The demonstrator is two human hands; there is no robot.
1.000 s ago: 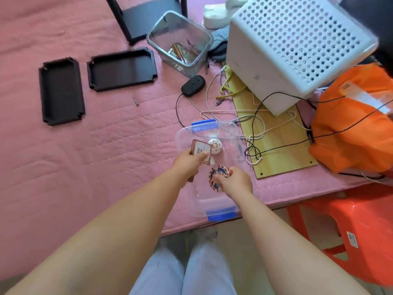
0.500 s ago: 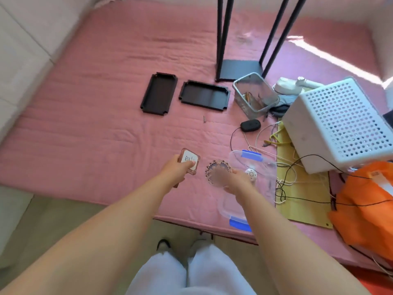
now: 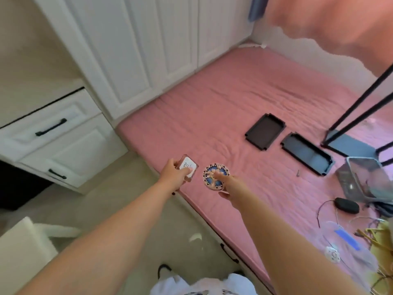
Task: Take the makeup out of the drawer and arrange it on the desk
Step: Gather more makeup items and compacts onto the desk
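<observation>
The left hand pinches a small square case with a white label, thumb on its face. The right hand holds a round patterned compact from behind, one finger lying across its front. Both grips are closed on their pieces and the two items ride side by side, just apart, above the near left corner of the pink bed.

A second ago both hands were down in the clear box with blue clips; now that box lies well to the right and near, with a small white round item left inside. The view has swung left, bringing the white drawers and cupboard doors into sight. Two pieces of makeup are out and being carried leftward, probably towards the worktop, which I cannot make out here. Neither is set down yet, and more remains to fetch.

Farther right on the bed lie two black trays, a grey bin and a black mouse.
</observation>
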